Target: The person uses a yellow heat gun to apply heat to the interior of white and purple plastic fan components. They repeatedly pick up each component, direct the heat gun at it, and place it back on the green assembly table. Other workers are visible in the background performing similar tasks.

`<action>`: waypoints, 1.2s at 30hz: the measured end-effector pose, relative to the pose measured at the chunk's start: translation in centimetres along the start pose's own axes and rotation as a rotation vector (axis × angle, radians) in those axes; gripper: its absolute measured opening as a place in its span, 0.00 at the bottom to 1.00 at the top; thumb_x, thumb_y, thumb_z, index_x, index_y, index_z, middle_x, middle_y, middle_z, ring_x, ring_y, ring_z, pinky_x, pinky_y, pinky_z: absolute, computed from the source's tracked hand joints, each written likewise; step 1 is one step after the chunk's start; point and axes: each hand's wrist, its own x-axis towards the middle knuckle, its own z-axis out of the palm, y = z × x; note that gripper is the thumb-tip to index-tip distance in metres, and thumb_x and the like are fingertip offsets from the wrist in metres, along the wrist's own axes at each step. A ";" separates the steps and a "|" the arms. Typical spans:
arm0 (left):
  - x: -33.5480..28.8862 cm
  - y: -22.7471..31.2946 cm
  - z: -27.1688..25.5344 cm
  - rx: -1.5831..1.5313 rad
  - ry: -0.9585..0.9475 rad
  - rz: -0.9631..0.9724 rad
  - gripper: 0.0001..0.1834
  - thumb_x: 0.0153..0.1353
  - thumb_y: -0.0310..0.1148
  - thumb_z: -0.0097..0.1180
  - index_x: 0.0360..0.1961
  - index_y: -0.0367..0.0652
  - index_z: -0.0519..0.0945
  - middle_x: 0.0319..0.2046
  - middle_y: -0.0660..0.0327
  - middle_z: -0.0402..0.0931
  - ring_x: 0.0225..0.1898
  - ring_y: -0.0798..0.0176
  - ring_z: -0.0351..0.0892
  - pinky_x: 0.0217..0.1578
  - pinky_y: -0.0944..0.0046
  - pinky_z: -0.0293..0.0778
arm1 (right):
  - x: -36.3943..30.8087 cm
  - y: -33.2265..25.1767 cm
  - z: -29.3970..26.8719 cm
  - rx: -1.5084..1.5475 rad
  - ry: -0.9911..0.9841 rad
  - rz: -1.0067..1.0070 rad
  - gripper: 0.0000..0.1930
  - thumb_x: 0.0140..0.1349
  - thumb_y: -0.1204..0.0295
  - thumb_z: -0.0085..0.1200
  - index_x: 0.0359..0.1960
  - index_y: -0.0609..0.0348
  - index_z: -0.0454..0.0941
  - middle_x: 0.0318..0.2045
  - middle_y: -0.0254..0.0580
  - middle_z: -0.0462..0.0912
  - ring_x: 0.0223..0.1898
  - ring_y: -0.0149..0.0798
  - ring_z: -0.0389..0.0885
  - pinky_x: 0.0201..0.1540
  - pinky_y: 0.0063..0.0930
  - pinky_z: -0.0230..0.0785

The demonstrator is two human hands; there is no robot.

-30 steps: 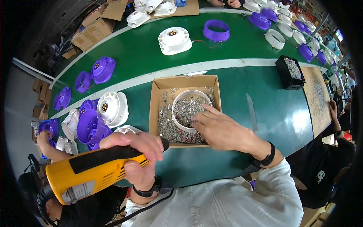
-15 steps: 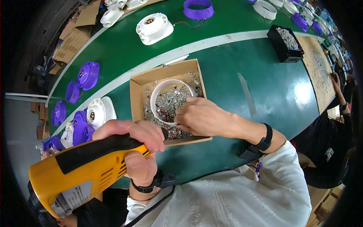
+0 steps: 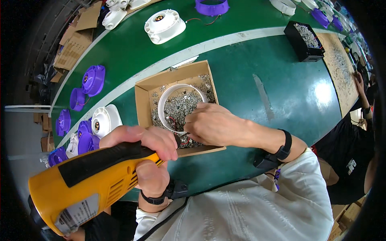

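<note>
My left hand (image 3: 150, 154) is wrapped round a yellow and black corded power tool (image 3: 102, 182), whose black front end points at the box. In front of me, a cardboard box (image 3: 155, 82) holds many small shiny metal pieces (image 3: 183, 108), apparently screws. A white plastic ring (image 3: 162, 108) lies on them, with red wire (image 3: 186, 141) by its near side. My right hand (image 3: 215, 124) is closed at the ring's near right rim, fingers curled downward. Its fingertips are hidden, as is whatever small piece they might pinch.
Purple and white plastic housings (image 3: 93, 80) stand on the left and along the far green bench (image 3: 120, 44). At the far right sits a black bin (image 3: 299, 46) of metal pieces, beside a wooden board (image 3: 337, 68). Another person's hand (image 3: 359, 82) shows there.
The box and far bench have shifted slightly in the picture. Both hands keep nearly the same pose, the left round the power tool, the right at the ring.
</note>
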 end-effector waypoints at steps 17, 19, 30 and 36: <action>0.6 -0.8 0.6 0.199 -0.031 0.119 0.29 0.62 0.54 0.47 0.50 0.39 0.61 0.12 0.64 0.62 0.09 0.68 0.59 0.11 0.68 0.60 | -0.1 0.2 0.3 -0.009 0.046 -0.025 0.09 0.56 0.66 0.52 0.23 0.57 0.75 0.25 0.39 0.75 0.33 0.42 0.75 0.42 0.34 0.65; 0.6 -1.0 0.5 0.188 -0.047 0.138 0.29 0.63 0.54 0.46 0.50 0.39 0.61 0.12 0.64 0.62 0.09 0.68 0.59 0.11 0.67 0.60 | -0.2 0.2 0.3 -0.006 0.046 -0.019 0.09 0.56 0.66 0.52 0.23 0.57 0.75 0.25 0.39 0.75 0.32 0.42 0.75 0.42 0.34 0.65; 0.8 -0.9 0.3 0.165 -0.069 0.131 0.29 0.63 0.54 0.45 0.51 0.39 0.60 0.13 0.64 0.63 0.10 0.68 0.61 0.12 0.66 0.62 | -0.2 0.2 0.0 0.000 0.058 -0.016 0.09 0.55 0.66 0.53 0.22 0.56 0.74 0.24 0.38 0.74 0.31 0.41 0.75 0.40 0.34 0.66; 0.8 -0.8 0.4 0.145 -0.081 0.065 0.27 0.62 0.53 0.47 0.51 0.43 0.62 0.13 0.65 0.63 0.10 0.69 0.62 0.13 0.67 0.62 | -0.2 0.3 0.2 0.017 0.078 -0.028 0.09 0.55 0.66 0.53 0.21 0.56 0.74 0.23 0.39 0.74 0.30 0.42 0.75 0.41 0.35 0.66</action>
